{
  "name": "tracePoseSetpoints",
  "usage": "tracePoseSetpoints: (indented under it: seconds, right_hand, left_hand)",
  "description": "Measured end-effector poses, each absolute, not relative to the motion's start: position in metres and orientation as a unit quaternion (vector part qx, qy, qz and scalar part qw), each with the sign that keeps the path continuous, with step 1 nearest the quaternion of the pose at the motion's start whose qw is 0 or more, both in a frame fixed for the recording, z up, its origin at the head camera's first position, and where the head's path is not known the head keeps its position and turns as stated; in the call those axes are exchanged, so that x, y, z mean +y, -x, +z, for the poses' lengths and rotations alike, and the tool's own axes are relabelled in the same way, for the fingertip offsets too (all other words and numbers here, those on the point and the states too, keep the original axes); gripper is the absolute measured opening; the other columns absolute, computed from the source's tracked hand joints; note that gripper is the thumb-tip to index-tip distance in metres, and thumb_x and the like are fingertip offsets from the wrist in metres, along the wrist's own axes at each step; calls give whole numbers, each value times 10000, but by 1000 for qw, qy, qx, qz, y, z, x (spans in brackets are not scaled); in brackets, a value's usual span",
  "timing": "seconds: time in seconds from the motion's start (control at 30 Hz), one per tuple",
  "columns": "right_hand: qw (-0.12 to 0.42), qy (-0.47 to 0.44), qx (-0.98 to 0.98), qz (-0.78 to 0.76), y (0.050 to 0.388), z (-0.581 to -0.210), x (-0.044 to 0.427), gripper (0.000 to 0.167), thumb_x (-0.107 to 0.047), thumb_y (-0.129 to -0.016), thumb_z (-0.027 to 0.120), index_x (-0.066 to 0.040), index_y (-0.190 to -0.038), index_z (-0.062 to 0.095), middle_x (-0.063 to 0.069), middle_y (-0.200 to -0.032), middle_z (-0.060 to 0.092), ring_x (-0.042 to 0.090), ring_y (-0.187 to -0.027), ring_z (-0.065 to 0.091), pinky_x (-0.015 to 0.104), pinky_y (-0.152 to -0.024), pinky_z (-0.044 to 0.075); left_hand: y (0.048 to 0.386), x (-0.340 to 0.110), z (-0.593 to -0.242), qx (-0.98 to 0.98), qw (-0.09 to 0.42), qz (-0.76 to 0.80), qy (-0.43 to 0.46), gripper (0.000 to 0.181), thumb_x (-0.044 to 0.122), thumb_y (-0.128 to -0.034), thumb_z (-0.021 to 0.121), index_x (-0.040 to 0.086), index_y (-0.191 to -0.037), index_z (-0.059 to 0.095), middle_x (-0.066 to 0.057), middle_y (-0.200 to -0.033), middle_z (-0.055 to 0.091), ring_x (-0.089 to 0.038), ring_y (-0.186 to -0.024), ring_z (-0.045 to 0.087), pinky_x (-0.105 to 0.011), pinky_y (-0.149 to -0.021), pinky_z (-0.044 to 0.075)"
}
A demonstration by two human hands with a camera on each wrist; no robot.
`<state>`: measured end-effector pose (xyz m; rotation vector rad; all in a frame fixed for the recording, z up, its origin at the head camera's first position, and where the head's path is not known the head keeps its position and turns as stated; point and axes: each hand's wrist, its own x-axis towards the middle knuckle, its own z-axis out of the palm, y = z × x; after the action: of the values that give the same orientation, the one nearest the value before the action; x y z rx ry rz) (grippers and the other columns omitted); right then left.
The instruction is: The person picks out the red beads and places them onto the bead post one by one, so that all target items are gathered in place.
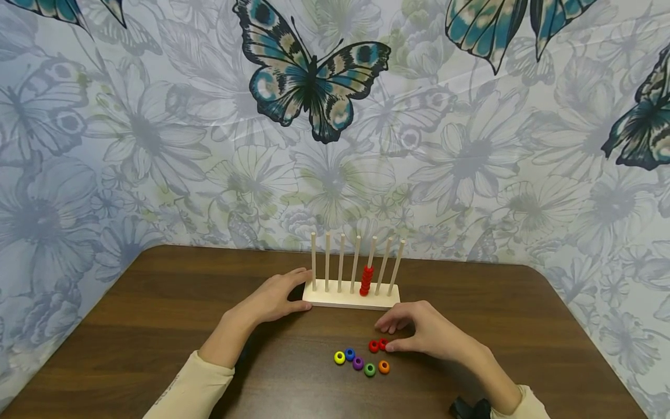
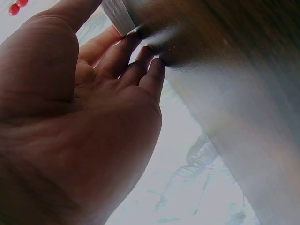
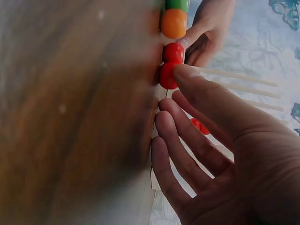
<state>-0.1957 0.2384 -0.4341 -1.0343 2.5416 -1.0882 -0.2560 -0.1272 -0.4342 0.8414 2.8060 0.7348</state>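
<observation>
My left hand [image 1: 274, 298] holds the left end of a pale wooden peg stand [image 1: 348, 297], thumb at the front corner and fingers round the side. Several thin pegs rise from its base, and a stack of red beads [image 1: 366, 281] sits on one right of the middle. My right hand [image 1: 431, 330] is in front of the stand's right end, thumb at the right one of two loose red beads [image 1: 374, 347]. In the right wrist view that thumb appears to touch the nearer red bead [image 3: 168, 76], while the other fingers stand apart from it.
Close by on the brown table [image 1: 157, 326] lie a yellow bead [image 1: 339, 358], a blue bead [image 1: 349, 354], a purple bead [image 1: 358, 364], a green bead [image 1: 370, 370] and an orange bead [image 1: 384, 367]. Behind the table hangs a butterfly-patterned backdrop [image 1: 335, 192].
</observation>
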Motion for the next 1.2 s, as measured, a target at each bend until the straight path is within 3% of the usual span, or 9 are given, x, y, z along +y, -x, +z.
tracePoseSetpoints:
  seconds: [0.5,0.87,1.07,1.2]
  right_hand:
    - [82,357,867,-337,191,-435,228,164,-202,-909,855,-287,-1035,794,-150,-989,708,52,-888,643,265,-799,576]
    - [49,311,882,-350,196,-428,241,118,-202,-931,832,-220,-1033,777,-149,-938,728,43,-847,676,294,-783,596]
    - [-9,274,894,-353,200,-416,251,135,-169,-923,835,-164,-1049,786,-125,-940,753,35,-848,702,295,-773,623]
    - [-75,250,900,-349,202,-403,258,176,-126,-895,855,-193,-1046,793,-103,-972,770,45,-850,721,305,-759,636]
  left_hand:
    - [257,-126,-437,928,61,246,-274,688,277,-965,790,53,-1555,515,-246,-1609,462,-462,-1430,505,-598,-1166,427]
    - [256,-127,-437,928,65,249,-271,699,278,-968,788,54,-1564,502,-247,-1620,446,-464,-1446,488,-607,-1164,426]
    - [256,-127,-438,928,64,248,-273,695,283,-968,787,54,-1561,506,-244,-1618,450,-466,-1438,496,-607,-1161,429]
    - [256,-128,-437,927,68,249,-271,695,283,-973,782,58,-1567,500,-242,-1626,440,-469,-1442,489,-614,-1159,427]
